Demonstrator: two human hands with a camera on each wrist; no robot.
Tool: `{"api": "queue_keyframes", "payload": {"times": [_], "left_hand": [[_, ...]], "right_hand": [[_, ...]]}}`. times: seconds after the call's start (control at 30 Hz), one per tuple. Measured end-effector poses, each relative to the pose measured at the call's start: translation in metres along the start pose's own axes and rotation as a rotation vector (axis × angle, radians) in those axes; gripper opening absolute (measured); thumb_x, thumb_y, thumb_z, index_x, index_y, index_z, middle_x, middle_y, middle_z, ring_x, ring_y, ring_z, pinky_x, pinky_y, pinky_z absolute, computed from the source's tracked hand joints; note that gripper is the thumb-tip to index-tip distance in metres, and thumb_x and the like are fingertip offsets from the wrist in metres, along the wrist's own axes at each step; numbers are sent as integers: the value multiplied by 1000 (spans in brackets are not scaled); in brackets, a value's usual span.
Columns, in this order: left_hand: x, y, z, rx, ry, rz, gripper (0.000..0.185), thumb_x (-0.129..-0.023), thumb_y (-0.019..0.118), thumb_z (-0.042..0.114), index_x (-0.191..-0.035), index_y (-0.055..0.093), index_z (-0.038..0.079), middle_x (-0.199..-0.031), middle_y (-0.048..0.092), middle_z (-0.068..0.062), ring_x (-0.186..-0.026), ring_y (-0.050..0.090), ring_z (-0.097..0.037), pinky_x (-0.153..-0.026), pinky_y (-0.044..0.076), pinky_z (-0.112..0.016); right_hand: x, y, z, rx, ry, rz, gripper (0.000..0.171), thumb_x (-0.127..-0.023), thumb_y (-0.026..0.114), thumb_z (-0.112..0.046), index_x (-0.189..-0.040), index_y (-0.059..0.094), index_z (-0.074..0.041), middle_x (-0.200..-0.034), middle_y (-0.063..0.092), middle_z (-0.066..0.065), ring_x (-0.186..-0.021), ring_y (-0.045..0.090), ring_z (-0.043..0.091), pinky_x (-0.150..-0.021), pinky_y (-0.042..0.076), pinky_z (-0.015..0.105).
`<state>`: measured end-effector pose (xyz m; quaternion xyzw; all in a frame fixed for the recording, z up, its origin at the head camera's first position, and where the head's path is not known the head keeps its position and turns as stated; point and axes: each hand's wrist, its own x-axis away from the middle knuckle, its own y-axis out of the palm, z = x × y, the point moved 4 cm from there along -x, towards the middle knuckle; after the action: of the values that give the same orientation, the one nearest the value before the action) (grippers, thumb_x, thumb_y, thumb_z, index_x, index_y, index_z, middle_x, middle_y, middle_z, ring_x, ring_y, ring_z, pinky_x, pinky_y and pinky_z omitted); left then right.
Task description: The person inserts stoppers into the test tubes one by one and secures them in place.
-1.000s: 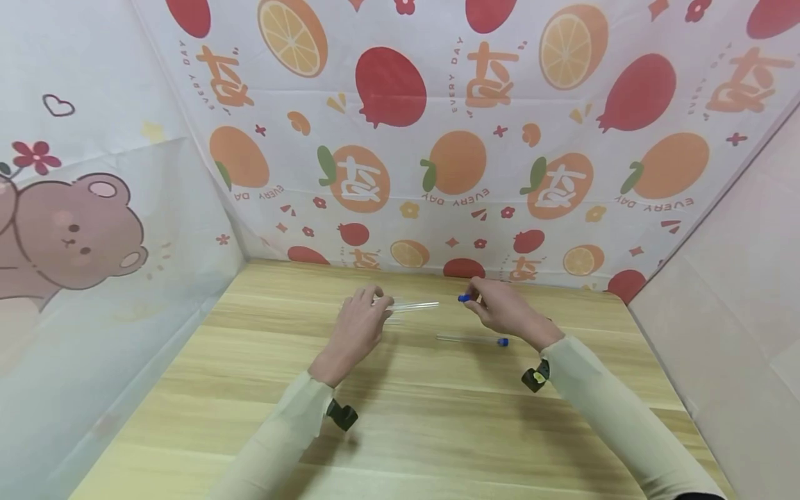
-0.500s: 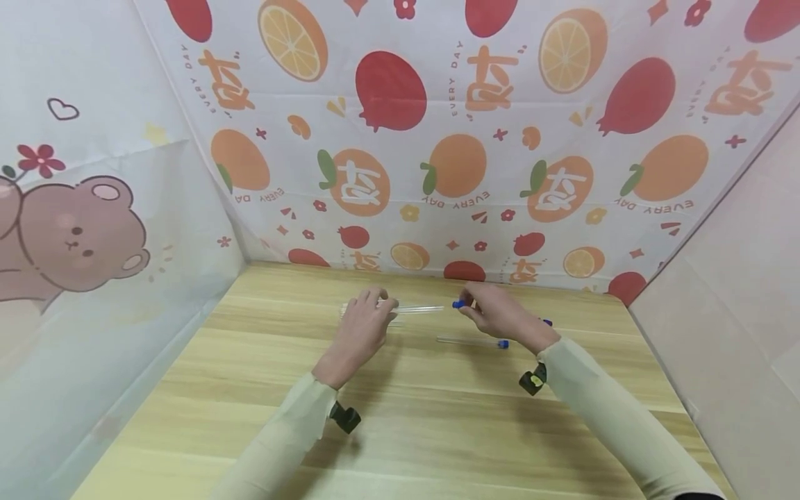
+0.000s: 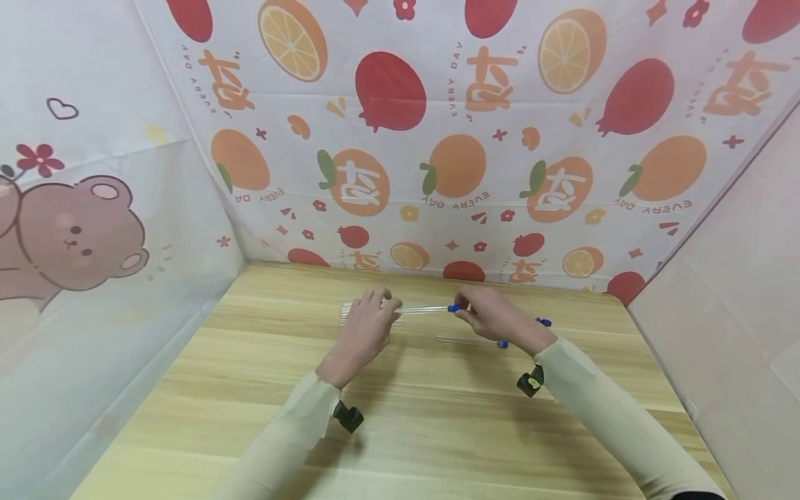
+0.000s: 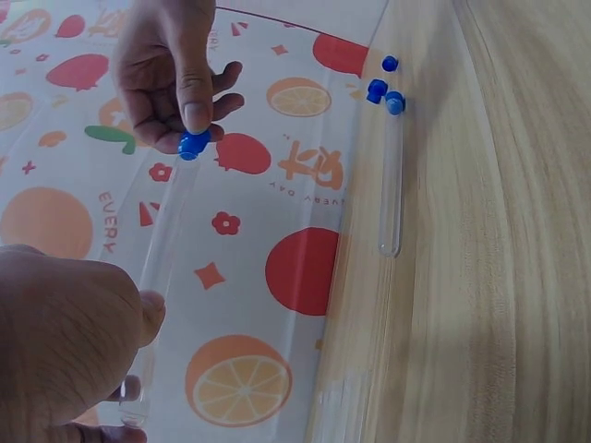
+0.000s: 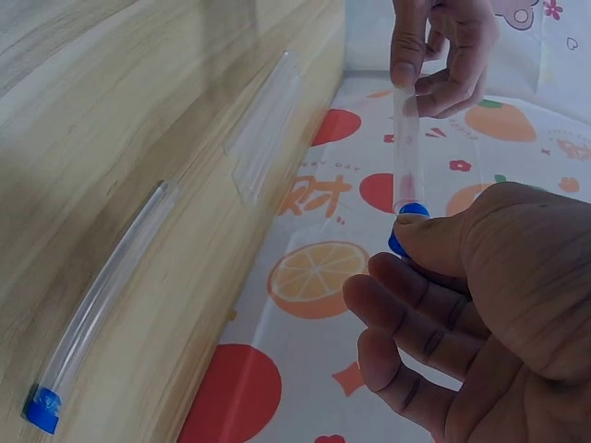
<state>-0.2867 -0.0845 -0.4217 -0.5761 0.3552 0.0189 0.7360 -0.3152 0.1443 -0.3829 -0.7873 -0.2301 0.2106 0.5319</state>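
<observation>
My left hand (image 3: 382, 305) grips a clear test tube (image 3: 420, 309) by its left end and holds it level above the wooden table (image 3: 437, 417). My right hand (image 3: 467, 310) pinches a small blue cap (image 3: 453, 307) right at the tube's right end. The left wrist view shows the cap (image 4: 192, 145) meeting the tube (image 4: 171, 231) under the right thumb. In the right wrist view the cap (image 5: 406, 226) sits against the tube (image 5: 406, 148), with the left hand's fingers (image 5: 443, 46) gripping it farther along.
A second tube (image 3: 469, 340) with a blue cap (image 3: 502, 344) lies on the table just in front of the right hand. Loose blue caps (image 3: 544, 321) lie beyond the right wrist. More clear tubes (image 5: 268, 129) lie under the left hand. Printed cloth walls enclose the table.
My right hand has moved left with the blue cap, from clear of the tube to its open end. The left hand has kept the tube nearly still.
</observation>
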Motion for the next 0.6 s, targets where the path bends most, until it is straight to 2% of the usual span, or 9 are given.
{"api": "queue_keyframes", "payload": {"times": [0.4, 0.6], "left_hand": [[4, 0, 6, -19, 8, -26, 13, -97, 67, 14, -109, 69, 13, -113, 65, -8, -92, 60, -24, -65, 48, -31], [3, -2, 8, -15, 7, 2, 11, -94, 68, 12, -106, 69, 11, -113, 66, -10, -87, 59, -24, -63, 46, -32]], "right_hand": [[1, 5, -5, 34, -13, -38, 9, -100, 65, -18, -105, 67, -10, -97, 72, 2, -80, 61, 10, -72, 56, 25], [0, 5, -7, 64, -20, -49, 12, -102, 62, -17, -108, 66, -7, -98, 71, 4, -81, 61, 11, -75, 58, 28]]}}
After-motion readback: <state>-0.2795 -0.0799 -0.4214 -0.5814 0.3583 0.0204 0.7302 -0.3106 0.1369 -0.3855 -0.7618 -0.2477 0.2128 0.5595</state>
